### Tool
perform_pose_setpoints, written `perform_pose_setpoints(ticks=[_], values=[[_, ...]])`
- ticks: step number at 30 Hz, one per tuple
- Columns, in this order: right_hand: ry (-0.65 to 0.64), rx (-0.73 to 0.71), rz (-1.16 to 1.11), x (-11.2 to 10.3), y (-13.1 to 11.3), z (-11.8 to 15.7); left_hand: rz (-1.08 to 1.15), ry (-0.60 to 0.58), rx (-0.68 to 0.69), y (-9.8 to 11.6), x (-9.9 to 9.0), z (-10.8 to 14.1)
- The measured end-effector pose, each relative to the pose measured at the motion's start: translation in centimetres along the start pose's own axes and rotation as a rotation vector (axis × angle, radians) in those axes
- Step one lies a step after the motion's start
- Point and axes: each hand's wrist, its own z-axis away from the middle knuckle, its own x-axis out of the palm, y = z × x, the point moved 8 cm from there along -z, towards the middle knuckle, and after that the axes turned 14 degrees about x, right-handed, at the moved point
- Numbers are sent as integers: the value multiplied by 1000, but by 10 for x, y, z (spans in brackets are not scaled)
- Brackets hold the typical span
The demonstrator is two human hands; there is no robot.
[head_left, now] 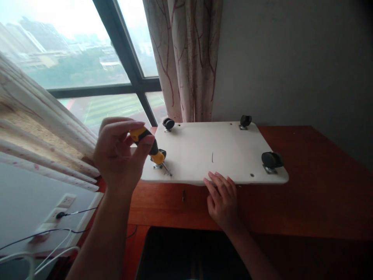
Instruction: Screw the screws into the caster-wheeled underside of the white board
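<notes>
My left hand [121, 157] is closed around the yellow and black handle of a screwdriver [157, 156]. The tool slants down to the right, its shaft over the front left corner of a white board [192, 142]; small screws or bits of metal show by its tip, too small to make out. Beside them a black caster [163, 153] is partly hidden behind the screwdriver. My right hand [223, 200] lies on the board's front edge with its fingers stretched out, holding nothing. Near its fingertips is a thin dark L-shaped piece or mark [212, 157] on the board.
Other casters stand at the back left [168, 123], back right [246, 120] and front right [272, 160]. A small screw-like piece [183, 195] lies on the reddish wooden table [305, 186]. Curtains [186, 58] and a window are behind; wall sockets [67, 201] with cables are at left.
</notes>
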Motion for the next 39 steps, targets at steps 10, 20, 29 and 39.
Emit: perform_pose_setpoints(ticks=[10,20,29,39], values=[[-5,-2,-10,-1,0,-1,-12,-24,-90,1,10,6],[-3,4,-11,-2,0,0,75,-71,-55,1,5,3],[-9,-1,-5,0,1,-1,219,-126,-156,-13,12,15],[0,2,3,0,2,0,-68,-32,-97,-3,2,5]])
